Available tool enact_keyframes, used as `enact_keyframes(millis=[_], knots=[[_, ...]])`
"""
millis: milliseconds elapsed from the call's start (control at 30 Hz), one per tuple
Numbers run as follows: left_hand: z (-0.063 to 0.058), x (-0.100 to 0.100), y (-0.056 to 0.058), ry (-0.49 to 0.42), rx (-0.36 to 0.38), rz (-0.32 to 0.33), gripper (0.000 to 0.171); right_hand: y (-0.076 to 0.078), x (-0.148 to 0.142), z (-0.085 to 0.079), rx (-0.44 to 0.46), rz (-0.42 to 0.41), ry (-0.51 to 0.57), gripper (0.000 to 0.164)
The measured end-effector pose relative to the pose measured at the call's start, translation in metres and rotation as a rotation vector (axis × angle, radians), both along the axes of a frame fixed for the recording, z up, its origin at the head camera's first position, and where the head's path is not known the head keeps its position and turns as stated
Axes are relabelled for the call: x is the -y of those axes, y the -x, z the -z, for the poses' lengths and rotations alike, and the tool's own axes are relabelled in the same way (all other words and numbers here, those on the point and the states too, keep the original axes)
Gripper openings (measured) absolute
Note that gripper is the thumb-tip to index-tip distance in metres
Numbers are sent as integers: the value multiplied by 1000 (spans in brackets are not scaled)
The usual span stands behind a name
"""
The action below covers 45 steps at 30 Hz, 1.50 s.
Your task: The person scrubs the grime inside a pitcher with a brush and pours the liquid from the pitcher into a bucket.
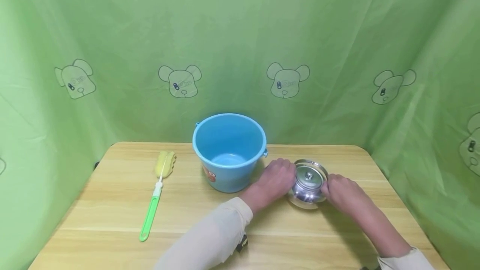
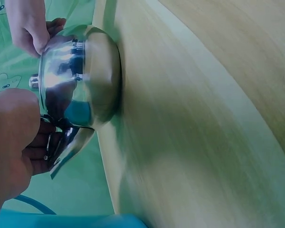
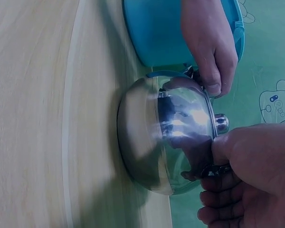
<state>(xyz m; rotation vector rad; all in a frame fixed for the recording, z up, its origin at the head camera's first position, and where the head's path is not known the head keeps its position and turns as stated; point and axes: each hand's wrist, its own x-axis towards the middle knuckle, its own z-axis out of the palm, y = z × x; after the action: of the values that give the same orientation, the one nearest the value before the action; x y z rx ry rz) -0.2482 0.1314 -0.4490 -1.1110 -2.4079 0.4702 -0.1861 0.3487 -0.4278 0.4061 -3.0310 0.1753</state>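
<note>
A shiny metal kettle (image 1: 305,195) stands on the table at the right, its lid (image 1: 307,177) on top with a small knob (image 3: 222,123). My left hand (image 1: 275,180) grips it on the side facing the bucket. In the left wrist view, the fingers there curl in beside the spout (image 2: 78,147). On the opposite side my right hand (image 1: 346,195) pinches the upper edge. In the right wrist view its thumb lies along the lid's rim, and a small dark lug (image 3: 216,171) shows between thumb and fingers.
A blue plastic bucket (image 1: 228,180) stands close to the left hand, toward the back edge. Further left lies a sponge brush (image 1: 151,211) with a green handle and yellow head. Green curtain (image 1: 232,32) with printed bear heads surrounds the wooden table (image 1: 112,203).
</note>
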Motion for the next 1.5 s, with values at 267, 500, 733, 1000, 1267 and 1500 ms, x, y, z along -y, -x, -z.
enact_keyframes(millis=[267,500,733,1000,1267,1500], knots=[[-4,3,-4,30,37,1,21,-1,3,-1,24,19,-9,26],[-5,10,-9,45,17,23,23,-5,6,-2,50,0,2,25],[-4,19,-14,18,39,34,28,-7,11,-3,79,-7,31,24],[-2,30,-19,-55,24,45,36,-10,18,-5,79,-38,13,25],[2,40,-23,-92,-1,70,36,-12,25,-4,83,-58,29,25],[3,48,-28,-122,18,82,33,-15,30,-4,100,-54,43,24]])
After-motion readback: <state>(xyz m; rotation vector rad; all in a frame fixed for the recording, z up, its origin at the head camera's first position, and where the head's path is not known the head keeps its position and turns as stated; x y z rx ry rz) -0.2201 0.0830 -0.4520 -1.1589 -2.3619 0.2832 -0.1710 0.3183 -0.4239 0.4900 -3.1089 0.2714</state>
